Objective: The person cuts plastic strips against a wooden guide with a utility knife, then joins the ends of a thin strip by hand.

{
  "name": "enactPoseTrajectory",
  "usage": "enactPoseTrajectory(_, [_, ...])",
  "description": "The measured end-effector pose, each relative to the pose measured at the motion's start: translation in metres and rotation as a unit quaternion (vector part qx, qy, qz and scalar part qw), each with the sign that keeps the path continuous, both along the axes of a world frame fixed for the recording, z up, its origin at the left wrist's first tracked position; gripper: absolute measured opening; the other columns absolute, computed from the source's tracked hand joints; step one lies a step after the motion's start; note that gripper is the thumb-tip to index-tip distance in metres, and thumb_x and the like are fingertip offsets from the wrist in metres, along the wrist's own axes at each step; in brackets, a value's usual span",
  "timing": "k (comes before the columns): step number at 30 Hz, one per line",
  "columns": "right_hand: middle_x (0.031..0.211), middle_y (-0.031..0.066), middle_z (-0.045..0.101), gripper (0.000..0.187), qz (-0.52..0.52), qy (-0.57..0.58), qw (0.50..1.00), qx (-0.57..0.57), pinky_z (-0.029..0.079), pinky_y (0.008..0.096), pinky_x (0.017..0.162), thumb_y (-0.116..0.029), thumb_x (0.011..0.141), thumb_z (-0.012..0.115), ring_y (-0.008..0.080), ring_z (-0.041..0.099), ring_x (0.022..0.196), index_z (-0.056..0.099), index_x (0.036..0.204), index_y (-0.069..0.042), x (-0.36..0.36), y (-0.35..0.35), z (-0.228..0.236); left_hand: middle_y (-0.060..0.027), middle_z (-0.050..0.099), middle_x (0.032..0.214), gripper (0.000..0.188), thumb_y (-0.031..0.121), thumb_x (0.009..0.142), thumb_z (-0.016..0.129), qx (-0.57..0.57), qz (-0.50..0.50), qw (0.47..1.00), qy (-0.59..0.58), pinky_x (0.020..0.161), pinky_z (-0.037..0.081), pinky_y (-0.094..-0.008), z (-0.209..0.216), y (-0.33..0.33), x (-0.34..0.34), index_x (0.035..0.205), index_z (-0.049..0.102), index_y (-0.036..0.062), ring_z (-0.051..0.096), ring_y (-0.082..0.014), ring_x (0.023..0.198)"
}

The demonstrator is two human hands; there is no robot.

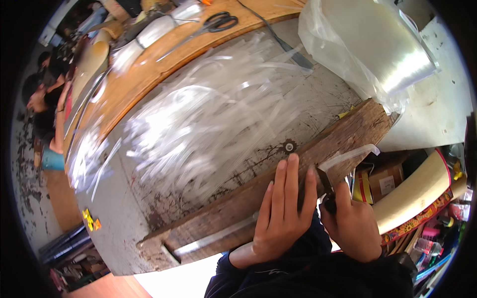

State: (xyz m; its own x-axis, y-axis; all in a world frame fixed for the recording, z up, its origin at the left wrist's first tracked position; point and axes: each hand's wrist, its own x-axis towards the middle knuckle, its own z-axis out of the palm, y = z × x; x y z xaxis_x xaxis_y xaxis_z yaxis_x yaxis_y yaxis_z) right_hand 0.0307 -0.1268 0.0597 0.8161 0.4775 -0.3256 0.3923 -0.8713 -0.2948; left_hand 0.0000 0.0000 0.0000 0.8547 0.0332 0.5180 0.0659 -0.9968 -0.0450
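Observation:
My left hand (284,211) lies with its fingers stretched out flat on a long, worn wooden board (213,218). Under that palm runs a clear plastic strip (218,237), which lies along the board toward a small upright stop (170,254) at its left end. In my right hand (355,226) is a knife (325,183), gripped by its dark handle, its blade standing at the board just right of my left fingertips. Beyond the blade another length of clear strip (350,156) lies across the board's right part. Whether the blade touches the strip cannot be made out.
A large heap of clear strips (198,114) covers the grey table. Black-handled scissors (221,22) rest on the curved wooden ledge. A plastic-wrapped roll (367,44) stands far right. Cardboard boxes (386,181) and a cream tube (415,191) sit right. Another person (47,99) is at far left.

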Motion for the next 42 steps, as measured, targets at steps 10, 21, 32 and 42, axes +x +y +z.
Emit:
enactPoseTrajectory(10, [0.056,0.0026,0.054,0.036,-0.204,0.133,0.796,0.555,0.036,0.0187,0.037,-0.001,0.081,0.055,0.0066,0.049,0.041,0.042,0.114,0.0,-0.027,0.004,-0.033,-0.0019,0.061,0.085,0.03,0.001,0.068,0.066,-0.234,-0.154,0.947,-0.155,0.065,0.04,-0.027,0.007,0.005,-0.021,0.097,0.059,0.0083,0.06,-0.0168,0.076])
enactPoseTrajectory(21, [0.052,0.0047,0.053,0.009,-0.076,0.228,0.793,0.559,0.037,0.0196,0.035,0.001,0.079,0.057,0.0081,0.049,0.039,0.05,0.084,0.003,-0.033,-0.002,-0.031,-0.0025,0.062,0.082,0.038,0.001,0.065,0.072,-0.327,-0.185,0.907,-0.191,0.072,0.038,-0.0308,0.007,0.013,-0.074,0.097,0.054,0.0072,0.058,-0.0164,0.072])
enactPoseTrajectory(32, [0.05,0.0042,0.051,0.012,0.012,0.077,0.759,0.646,0.034,0.0201,0.033,0.007,0.072,0.061,0.0073,0.046,0.037,0.053,0.08,0.003,0.013,0.015,0.037,0.0039,0.049,0.078,0.039,0.028,0.069,0.067,-0.153,0.041,0.981,-0.11,0.066,0.031,-0.0308,0.04,0.082,-0.112,0.107,0.064,0.0201,0.045,-0.0122,0.073])
enactPoseTrajectory(42, [0.08,0.0111,0.053,0.034,-0.001,-0.081,0.947,0.312,0.041,0.03,0.051,-0.007,0.071,0.067,0.0209,0.053,0.052,0.053,0.101,0.002,0.072,0.001,0.037,-0.017,0.028,0.137,0.066,0.037,0.071,0.064,-0.054,0.211,0.975,0.032,0.102,0.01,-0.0587,0.056,0.074,-0.079,0.126,0.042,0.0076,0.026,-0.0325,0.128])
